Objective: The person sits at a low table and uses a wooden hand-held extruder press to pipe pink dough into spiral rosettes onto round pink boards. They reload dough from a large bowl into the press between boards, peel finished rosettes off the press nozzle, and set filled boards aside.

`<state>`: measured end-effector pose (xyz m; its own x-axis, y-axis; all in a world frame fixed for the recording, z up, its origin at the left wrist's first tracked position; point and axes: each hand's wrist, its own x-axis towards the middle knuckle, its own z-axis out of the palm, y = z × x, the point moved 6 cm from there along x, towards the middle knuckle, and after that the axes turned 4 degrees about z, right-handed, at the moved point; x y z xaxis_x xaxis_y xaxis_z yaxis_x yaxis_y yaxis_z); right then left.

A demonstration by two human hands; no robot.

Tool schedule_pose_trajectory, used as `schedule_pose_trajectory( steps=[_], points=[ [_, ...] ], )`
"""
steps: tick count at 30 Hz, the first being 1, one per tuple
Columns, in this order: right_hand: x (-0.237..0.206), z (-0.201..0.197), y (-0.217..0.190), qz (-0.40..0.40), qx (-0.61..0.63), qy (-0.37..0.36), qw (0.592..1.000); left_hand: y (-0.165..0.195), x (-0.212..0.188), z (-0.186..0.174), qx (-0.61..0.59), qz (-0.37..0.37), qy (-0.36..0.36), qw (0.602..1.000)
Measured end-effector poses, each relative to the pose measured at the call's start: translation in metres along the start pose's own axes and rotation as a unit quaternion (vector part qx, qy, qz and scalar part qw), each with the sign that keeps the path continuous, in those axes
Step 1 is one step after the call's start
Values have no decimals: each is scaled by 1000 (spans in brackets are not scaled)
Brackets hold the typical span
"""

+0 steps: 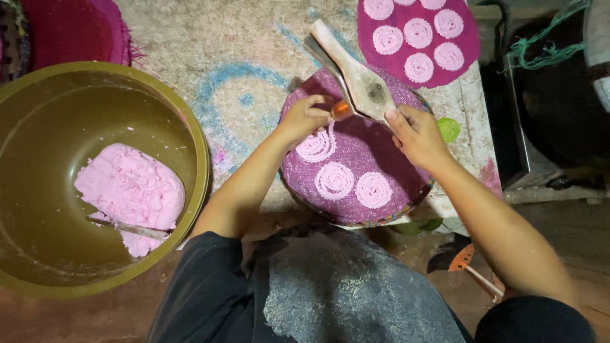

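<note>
Centre frame: both our hands grip the wooden press (362, 79), long axis toward upper left; left hand (305, 117) fingers closed at its nozzle, right hand (416, 133) clasping the handle, over purple mat (368, 152) spirals (335, 180).

Light was artificial, warm, strongest at frame centre. Purple mat (356, 159) and floor at 12 o'clock were well lit. Corners fell dim; 3 o'clock edge nearly black. Olive basin (76, 127) carried soft sheen on inner wall, no hard glare. Forearms threw short shadows toward 6 o'clock. Wooden press (362, 82) was slightly soft. Pink dough (130, 187) read sharp. Mild wide-angle bend at edges.
</note>
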<state>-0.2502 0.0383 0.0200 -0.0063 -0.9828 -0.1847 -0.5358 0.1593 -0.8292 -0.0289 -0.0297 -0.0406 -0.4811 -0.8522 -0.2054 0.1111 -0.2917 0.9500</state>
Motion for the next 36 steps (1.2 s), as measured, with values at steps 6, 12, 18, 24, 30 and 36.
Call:
schedule_pose_trajectory(
  steps=[6,12,18,24,30,36],
  points=[
    [-13,2,14,-31,71,28,997,16,-16,-20,146,79,84,983],
    [-51,-5,42,-77,160,48,983,25,-42,-25,399,127,153,895],
    [-93,-15,71,-89,230,90,965,28,-55,-11,540,177,159,807],
    [-128,-35,87,-99,274,116,949,26,-65,6,617,271,144,725],
    [-138,-51,67,-132,218,33,967,68,-108,61,541,379,71,747],
    [-159,-46,-63,-409,-160,-15,898,114,-157,147,489,275,-141,816]
  ],
)
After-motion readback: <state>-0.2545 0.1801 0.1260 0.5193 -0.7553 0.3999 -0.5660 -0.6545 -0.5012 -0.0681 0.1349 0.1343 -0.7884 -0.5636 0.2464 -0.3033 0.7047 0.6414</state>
